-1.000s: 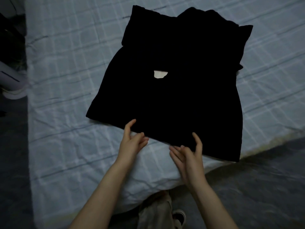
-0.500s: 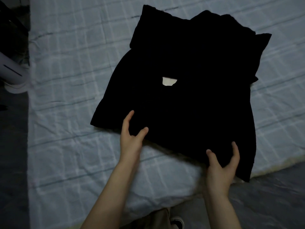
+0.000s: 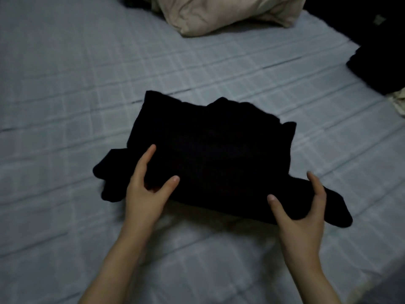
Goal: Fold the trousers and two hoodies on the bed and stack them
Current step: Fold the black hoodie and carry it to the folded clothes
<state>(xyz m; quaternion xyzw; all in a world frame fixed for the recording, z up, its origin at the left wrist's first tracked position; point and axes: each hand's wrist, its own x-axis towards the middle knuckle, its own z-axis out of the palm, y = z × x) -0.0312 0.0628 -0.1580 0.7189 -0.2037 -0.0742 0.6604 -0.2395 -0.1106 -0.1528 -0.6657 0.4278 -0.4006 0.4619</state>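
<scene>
A black hoodie (image 3: 210, 150), folded into a thick bundle, sits in the middle of the bed (image 3: 65, 95). My left hand (image 3: 149, 189) grips its near left edge, thumb on top and fingers under the cloth. My right hand (image 3: 300, 213) clasps the near right edge the same way, and that edge is lifted off the sheet. A loose bit of black cloth sticks out at the bundle's left and another at its right. Another black garment (image 3: 379, 64) lies at the bed's far right edge, partly cut off by the frame.
A beige pillow (image 3: 221, 12) lies at the head of the bed, with something dark behind it. A pale cloth (image 3: 400, 102) peeks in at the right edge. The bed's near right corner drops to a dark floor (image 3: 385, 290).
Both hands took hold of the hoodie's near edge and folded it over, so the flat garment is now a shorter, thicker bundle. The white label is hidden. My view tilted up toward the pillow.
</scene>
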